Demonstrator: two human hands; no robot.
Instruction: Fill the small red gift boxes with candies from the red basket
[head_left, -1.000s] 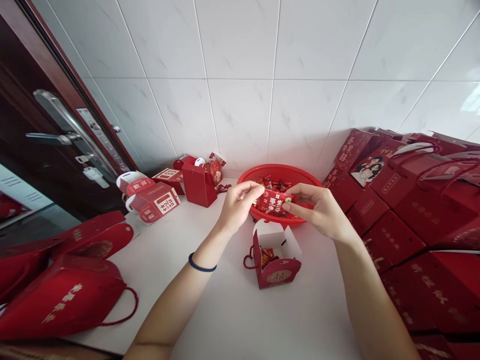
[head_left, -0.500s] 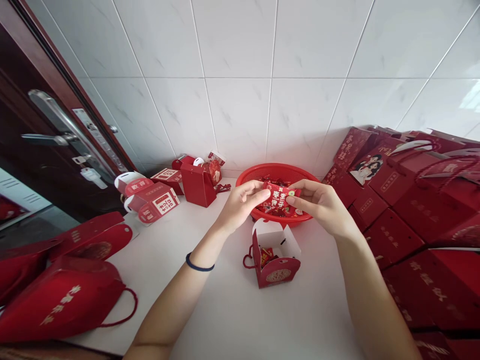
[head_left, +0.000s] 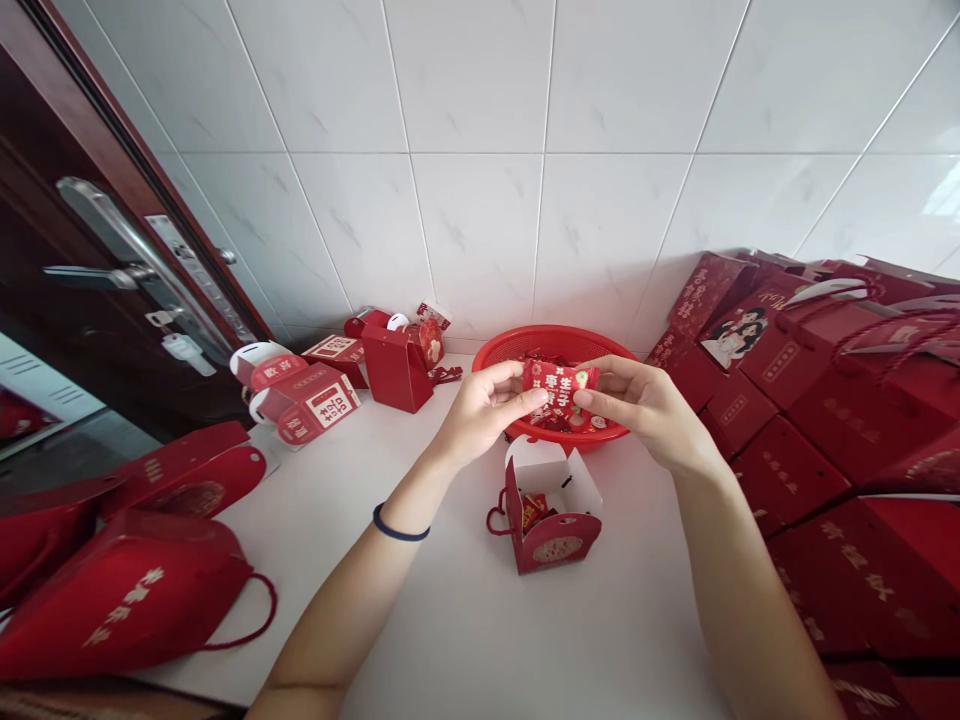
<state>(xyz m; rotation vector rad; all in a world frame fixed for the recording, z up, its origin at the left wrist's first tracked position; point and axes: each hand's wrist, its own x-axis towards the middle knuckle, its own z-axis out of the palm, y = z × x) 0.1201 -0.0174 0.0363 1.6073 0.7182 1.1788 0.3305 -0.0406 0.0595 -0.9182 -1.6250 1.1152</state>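
My left hand [head_left: 484, 407] and my right hand [head_left: 641, 405] both pinch a small red sweet packet [head_left: 559, 383] with white characters, one at each end. They hold it in the air in front of a round red plastic basket [head_left: 510, 350] that has several red sweets in it. Just below the hands, an open red gift box [head_left: 551, 505] with white flaps and a cord handle stands on the white counter [head_left: 450, 620]. A few sweets lie inside it.
Stacked red gift boxes [head_left: 817, 420] fill the right side. At the left lie flat red bags [head_left: 127, 590], with more small red boxes [head_left: 315, 395] and an open one [head_left: 397, 365] near the tiled wall. A dark door with a metal handle [head_left: 112, 270] is at the far left.
Both hands have lifted the red packet a little higher and drawn it more upright over the basket's front rim. The box and the rest stay put.
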